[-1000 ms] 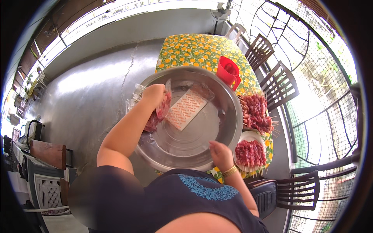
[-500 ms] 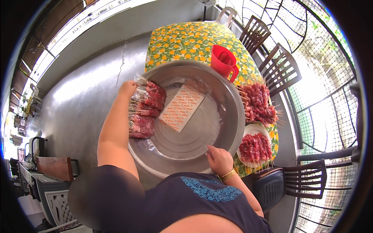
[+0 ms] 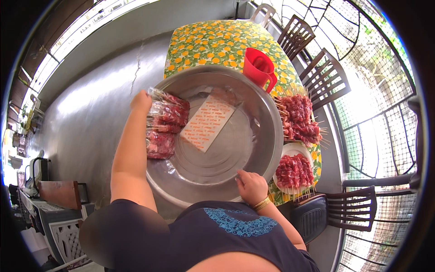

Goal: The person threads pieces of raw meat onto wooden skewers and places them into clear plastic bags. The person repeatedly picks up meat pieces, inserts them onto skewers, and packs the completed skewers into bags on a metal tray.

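Observation:
A wide metal basin point(image 3: 253, 145) stands in front of me. At its left side lie several clear plastic packs of raw meat skewers point(image 3: 165, 124), stick ends pointing left over the rim. My left hand point(image 3: 142, 99) is closed at the far end of this row, gripping the plastic at the stick ends of the farthest pack. A white packet with orange print point(image 3: 208, 124) lies slanted in the basin, with clear plastic at its far end. My right hand point(image 3: 252, 187) hangs at the near right rim, fingers loosely bent and a little apart, nothing visible in them.
A red pitcher point(image 3: 259, 68) stands beyond the basin on a lemon-patterned tablecloth point(image 3: 204, 41). To the right, more raw meat skewers point(image 3: 299, 118) are piled, with others on a white plate point(image 3: 290, 148). Dark chairs point(image 3: 326, 75) line the right side.
The whole scene has shifted slightly left and up in view. My left hand stays at the far pack, whose plastic now shows more over the sticks. My right hand remains by the rim.

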A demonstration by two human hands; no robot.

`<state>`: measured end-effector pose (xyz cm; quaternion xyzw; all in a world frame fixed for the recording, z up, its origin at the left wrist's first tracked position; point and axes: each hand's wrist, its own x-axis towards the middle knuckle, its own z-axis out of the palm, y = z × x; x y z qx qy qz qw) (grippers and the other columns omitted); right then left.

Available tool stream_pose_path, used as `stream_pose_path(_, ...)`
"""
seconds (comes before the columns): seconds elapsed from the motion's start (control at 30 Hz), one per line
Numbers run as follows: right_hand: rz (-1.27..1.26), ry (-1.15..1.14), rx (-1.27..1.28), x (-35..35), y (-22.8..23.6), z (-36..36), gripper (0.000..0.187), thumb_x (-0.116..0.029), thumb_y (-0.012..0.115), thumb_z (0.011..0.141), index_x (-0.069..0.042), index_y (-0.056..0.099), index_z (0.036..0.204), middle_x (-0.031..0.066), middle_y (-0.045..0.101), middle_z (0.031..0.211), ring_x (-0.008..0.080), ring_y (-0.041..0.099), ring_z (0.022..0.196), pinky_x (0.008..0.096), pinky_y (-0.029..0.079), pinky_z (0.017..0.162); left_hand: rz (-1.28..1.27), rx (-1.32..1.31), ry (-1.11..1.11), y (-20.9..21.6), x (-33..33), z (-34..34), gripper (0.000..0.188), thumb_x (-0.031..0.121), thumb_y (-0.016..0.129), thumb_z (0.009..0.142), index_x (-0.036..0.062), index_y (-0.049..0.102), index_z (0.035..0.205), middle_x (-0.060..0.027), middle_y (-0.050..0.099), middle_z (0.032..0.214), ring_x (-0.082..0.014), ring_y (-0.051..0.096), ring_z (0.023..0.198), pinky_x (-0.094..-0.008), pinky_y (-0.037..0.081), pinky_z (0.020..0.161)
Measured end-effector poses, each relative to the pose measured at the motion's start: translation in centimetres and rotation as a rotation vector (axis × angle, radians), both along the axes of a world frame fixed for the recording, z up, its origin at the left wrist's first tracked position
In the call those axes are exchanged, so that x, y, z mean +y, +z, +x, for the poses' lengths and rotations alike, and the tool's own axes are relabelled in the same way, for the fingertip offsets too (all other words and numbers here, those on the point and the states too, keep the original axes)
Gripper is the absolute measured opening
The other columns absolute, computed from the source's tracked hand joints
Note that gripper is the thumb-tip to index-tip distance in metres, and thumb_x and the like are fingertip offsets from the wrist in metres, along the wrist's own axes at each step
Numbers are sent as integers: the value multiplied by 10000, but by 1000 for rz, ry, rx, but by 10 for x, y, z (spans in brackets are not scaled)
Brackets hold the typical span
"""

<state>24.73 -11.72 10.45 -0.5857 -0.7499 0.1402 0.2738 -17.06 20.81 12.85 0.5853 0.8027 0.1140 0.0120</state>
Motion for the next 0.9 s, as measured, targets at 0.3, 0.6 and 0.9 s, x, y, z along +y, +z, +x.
stream_pose_path(0.3, -141, -9, -9, 3, 3, 1, 245, -197, 670, 841, -86, 687, 1060, 82, 681, 849, 298, 664, 827, 434, 530, 743, -125, 120, -798, -107, -89, 175, 298, 176, 658, 830, 106, 642, 1119, -188, 553, 1257, -426, 511, 1222, -533, 468, 1002)
stream_pose_path(0.6, -92, 91, 14, 163, -29, 3, 381, -168, 641, 878, -47, 622, 1239, 205, 617, 1212, 392, 524, 1197, 475, 427, 1041, -578, -38, -598, -131, -170, 181, 825, 403, 702, 898, 383, 240, 1581, -87, 47, 1693, -426, 40, 1536, -736, 250, 1110)
stream_pose_path(0.9, -401, -97, -253, 308, -109, -40, 730, -249, 746, 833, -4, 420, 1439, 218, 551, 1394, 374, 510, 1314, 431, 434, 1093, -586, -67, -618, -128, -178, 164, 835, 326, 752, 849, 381, 313, 1558, -65, 107, 1688, -440, 82, 1530, -782, 209, 1093)
